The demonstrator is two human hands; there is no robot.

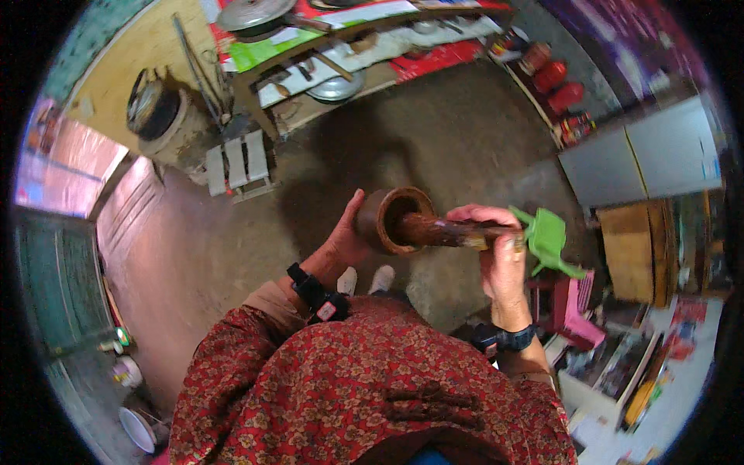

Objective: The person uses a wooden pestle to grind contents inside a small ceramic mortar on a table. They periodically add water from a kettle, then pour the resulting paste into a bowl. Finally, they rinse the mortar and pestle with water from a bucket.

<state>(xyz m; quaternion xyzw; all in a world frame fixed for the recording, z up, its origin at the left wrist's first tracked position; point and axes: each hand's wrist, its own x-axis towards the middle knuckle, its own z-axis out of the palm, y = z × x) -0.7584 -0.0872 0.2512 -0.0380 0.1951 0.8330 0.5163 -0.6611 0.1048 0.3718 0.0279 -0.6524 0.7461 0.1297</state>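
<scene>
My left hand point(347, 232) grips the outside of a brown mortar point(372, 224), which is tilted so that its mouth faces right. Inside the mouth rests one end of a dark wooden pestle point(436, 230). Around the pestle's other end, to the right, my right hand point(500, 247) is closed. The mortar is held up above the floor, in front of my body. What lies deep inside it is hidden in shadow.
A low slatted stool point(241, 163) stands ahead on the left, near a shelf point(343, 110) with pans and lids. At the right are a green plastic chair point(546, 232), a pink plastic chair point(572, 314) and a pale cabinet point(639, 154).
</scene>
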